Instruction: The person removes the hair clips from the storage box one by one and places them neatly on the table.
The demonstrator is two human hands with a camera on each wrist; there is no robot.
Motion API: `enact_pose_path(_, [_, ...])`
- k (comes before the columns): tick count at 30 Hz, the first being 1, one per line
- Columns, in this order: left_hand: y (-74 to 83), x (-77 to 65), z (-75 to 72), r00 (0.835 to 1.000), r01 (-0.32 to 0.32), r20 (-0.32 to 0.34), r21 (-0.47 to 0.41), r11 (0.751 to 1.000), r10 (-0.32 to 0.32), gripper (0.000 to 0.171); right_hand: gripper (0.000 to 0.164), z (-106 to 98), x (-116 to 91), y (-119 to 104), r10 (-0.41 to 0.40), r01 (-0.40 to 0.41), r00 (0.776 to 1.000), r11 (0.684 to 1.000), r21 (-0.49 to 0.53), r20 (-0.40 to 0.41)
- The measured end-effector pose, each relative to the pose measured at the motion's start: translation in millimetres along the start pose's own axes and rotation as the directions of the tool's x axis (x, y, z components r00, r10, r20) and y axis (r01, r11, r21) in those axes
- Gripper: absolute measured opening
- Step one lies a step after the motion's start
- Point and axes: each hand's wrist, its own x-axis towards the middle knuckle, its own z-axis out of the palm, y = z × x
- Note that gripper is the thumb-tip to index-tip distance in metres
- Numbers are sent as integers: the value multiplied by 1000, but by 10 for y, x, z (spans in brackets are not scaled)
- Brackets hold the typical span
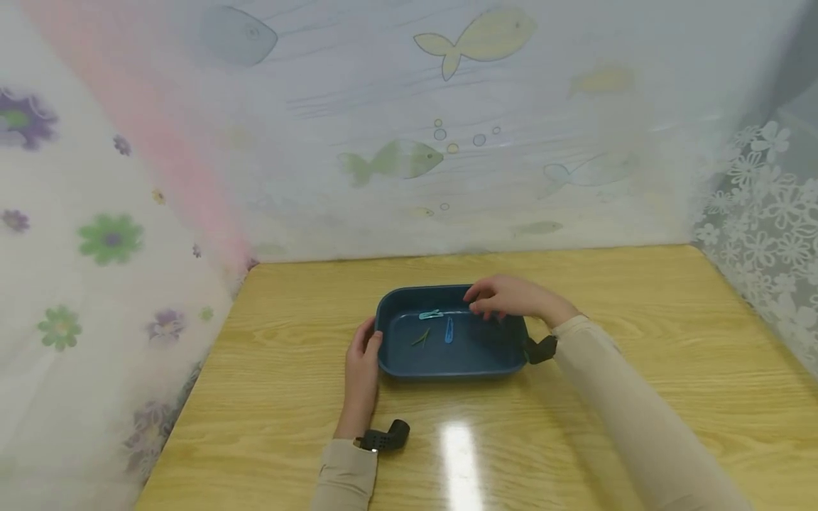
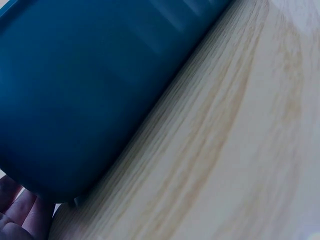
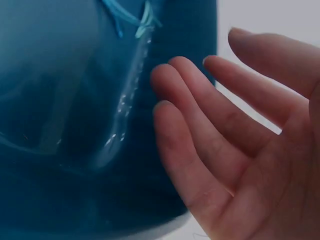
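A dark blue plastic tray (image 1: 447, 373) stands on the table. My left hand (image 1: 363, 362) holds its left end, thumb at the rim; in the left wrist view, fingertips (image 2: 37, 215) show against the tray's outer corner. Over the tray's right back part is my right hand (image 1: 511, 297), fingers loosely bent and apart, with nothing between them. Inside the tray lie a light teal hair clip (image 1: 431, 314), a blue hair clip (image 1: 449, 331) and a thin green V-shaped clip (image 1: 421, 338). The right wrist view shows the teal clip (image 3: 146, 21) beyond the fingertips.
The tray rests on a wood-grain table (image 1: 281, 397). A curtain with fish drawings (image 1: 396, 160) hangs along the back edge, a flowered sheet (image 1: 108, 238) on the left and lacy white flowers (image 1: 773, 213) on the right. Each wrist wears a black camera (image 1: 386, 436).
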Motion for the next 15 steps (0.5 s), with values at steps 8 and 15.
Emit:
enact_pose_path(8, [-13, -11, -12, 1000, -10, 16, -7, 1000, 10, 31, 37, 46, 196, 8, 62, -57, 996, 996, -66, 70])
enact_pose_path(15, [-11, -5, -21, 1000, -23, 11, -5, 1000, 23, 33, 34, 148, 360, 31, 63, -53, 992, 995, -88, 106])
